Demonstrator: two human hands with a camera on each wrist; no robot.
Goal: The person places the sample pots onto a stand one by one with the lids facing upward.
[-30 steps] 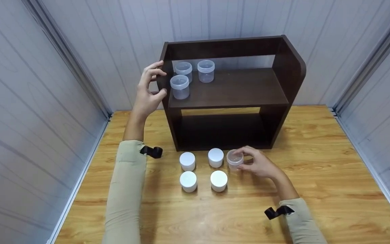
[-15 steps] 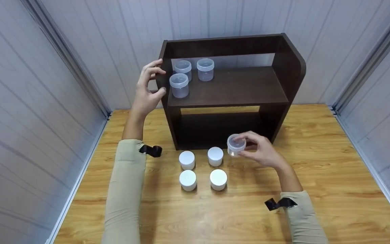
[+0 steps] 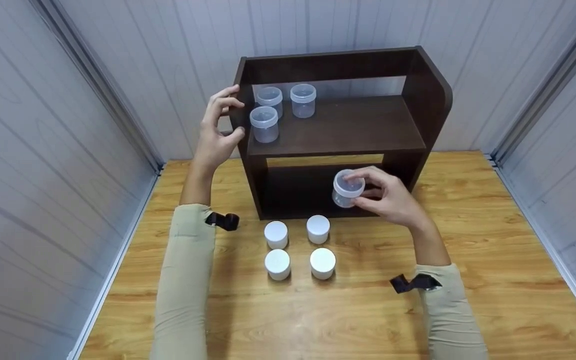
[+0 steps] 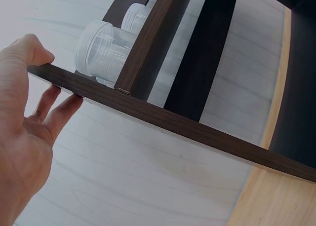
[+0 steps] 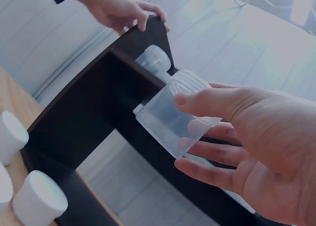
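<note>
Near the far edge of the tabletop (image 3: 468,240), in the head view, I see a dark wooden shelf unit (image 3: 418,95) standing against the wall, and my right hand (image 3: 388,200) holds a clear jar (image 3: 348,188) in the air in front of the unit's lower opening, thumb and fingers curled round the jar's sides. My left hand (image 3: 215,135) grips the front edge of the unit's left side panel, thumb on the front and fingers wrapped over the outer face. Three clear jars (image 3: 264,123) stand at the left end of the upper shelf, two at the back and one nearer the front edge. Four white-lidded jars (image 3: 298,247) sit in a square on the tabletop just in front of the unit, well clear of both hands. In the left wrist view, my left hand (image 4: 24,137) clamps the thin panel edge (image 4: 163,120), thumb on one face, fingers on the other; two of the clear jars (image 4: 101,51) show behind it. In the right wrist view, my right hand (image 5: 247,152) pinches the clear jar (image 5: 173,115), tilted, between thumb above and fingers below, with the shelf unit (image 5: 94,107) behind and the white-lidded jars (image 5: 39,199) low at the left.
</note>
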